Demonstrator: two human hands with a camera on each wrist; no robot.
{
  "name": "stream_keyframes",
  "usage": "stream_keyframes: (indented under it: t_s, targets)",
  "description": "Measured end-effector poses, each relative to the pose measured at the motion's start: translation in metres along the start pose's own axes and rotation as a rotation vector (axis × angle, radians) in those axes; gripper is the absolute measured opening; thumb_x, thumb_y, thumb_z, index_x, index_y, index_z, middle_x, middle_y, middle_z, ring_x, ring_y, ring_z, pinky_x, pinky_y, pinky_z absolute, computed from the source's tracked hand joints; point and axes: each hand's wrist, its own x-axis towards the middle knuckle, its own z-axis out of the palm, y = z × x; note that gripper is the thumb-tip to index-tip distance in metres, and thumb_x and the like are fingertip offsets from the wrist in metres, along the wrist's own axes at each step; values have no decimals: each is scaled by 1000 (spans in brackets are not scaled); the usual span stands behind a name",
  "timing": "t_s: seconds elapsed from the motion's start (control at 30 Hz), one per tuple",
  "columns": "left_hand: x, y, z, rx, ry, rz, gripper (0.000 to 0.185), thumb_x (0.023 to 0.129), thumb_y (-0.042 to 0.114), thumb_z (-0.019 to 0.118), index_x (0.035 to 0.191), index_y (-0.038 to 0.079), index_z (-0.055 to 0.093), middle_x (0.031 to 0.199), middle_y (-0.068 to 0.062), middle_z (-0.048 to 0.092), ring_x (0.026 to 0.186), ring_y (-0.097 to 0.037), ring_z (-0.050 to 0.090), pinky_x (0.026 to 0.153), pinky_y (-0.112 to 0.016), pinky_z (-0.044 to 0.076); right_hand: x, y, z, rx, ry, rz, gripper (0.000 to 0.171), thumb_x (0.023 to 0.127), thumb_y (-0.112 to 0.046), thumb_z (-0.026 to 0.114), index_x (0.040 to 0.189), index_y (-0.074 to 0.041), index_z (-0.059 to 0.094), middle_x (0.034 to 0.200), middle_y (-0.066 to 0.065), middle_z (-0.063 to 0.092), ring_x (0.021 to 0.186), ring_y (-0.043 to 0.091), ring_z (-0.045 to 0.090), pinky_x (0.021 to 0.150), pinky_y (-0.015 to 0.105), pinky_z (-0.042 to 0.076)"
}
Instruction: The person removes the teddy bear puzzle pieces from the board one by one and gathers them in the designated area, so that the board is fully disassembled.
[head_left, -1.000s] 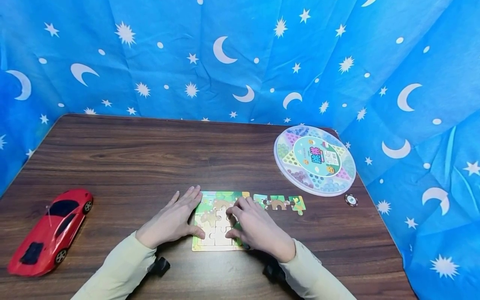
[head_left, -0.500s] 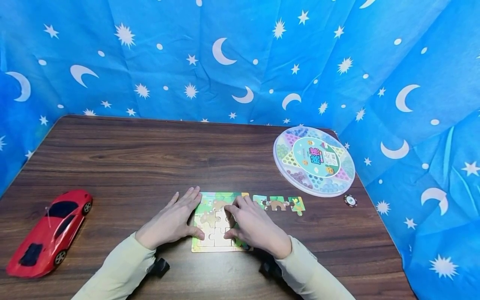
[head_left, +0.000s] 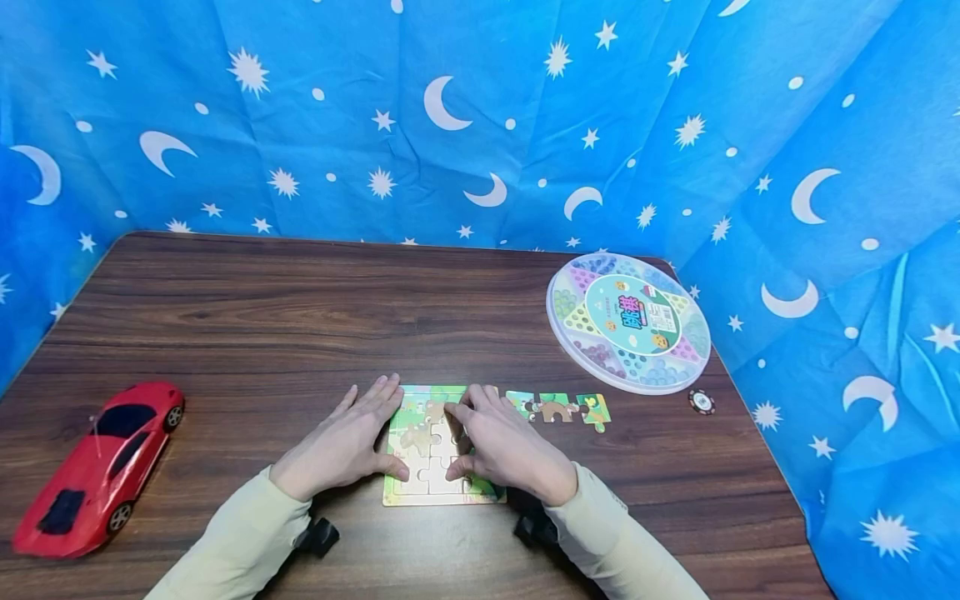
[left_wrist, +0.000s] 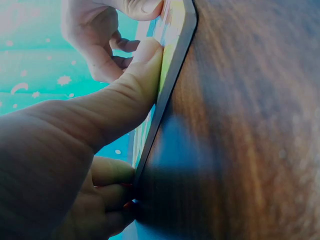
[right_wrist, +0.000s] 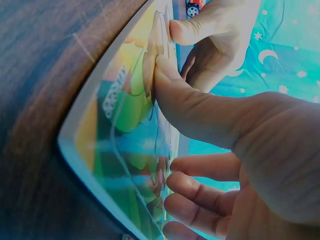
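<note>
My left hand (head_left: 341, 446) lies flat on the tabletop (head_left: 300, 308) at the left edge of the puzzle board (head_left: 420, 487), fingers straight, the thumb pressing on the board. My right hand (head_left: 506, 450) rests on the board's right part, fingers relaxed, thumb and fingertips pressing the pieces, gripping nothing. Three loose puzzle pieces (head_left: 558, 407) lie just right of the board. The red toy car (head_left: 97, 467) is far left of the board, and the round game box (head_left: 628, 321) is behind it to the right.
</note>
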Motion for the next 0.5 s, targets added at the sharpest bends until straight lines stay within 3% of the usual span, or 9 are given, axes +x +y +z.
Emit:
stream_keyframes:
  t_s: [0.23, 0.5]
  targets:
    - [0, 0, -1, 6, 2, -5, 111, 69, 60, 74, 146, -8, 34, 156, -23, 24, 145, -35, 19, 115, -59, 14, 1, 1, 2, 30, 39, -1, 68, 65, -52, 82, 118, -13, 67, 98, -3, 48, 87, 17, 43, 70, 28, 39]
    - [0, 0, 0, 11, 7, 0, 110, 69, 60, 74, 146, -8, 35, 156, -23, 24, 145, -35, 20, 114, -59, 15, 1, 1, 4, 92, 67, 23, 70, 62, -46, 86, 116, -12, 59, 97, -2, 49, 87, 18, 43, 73, 31, 42]
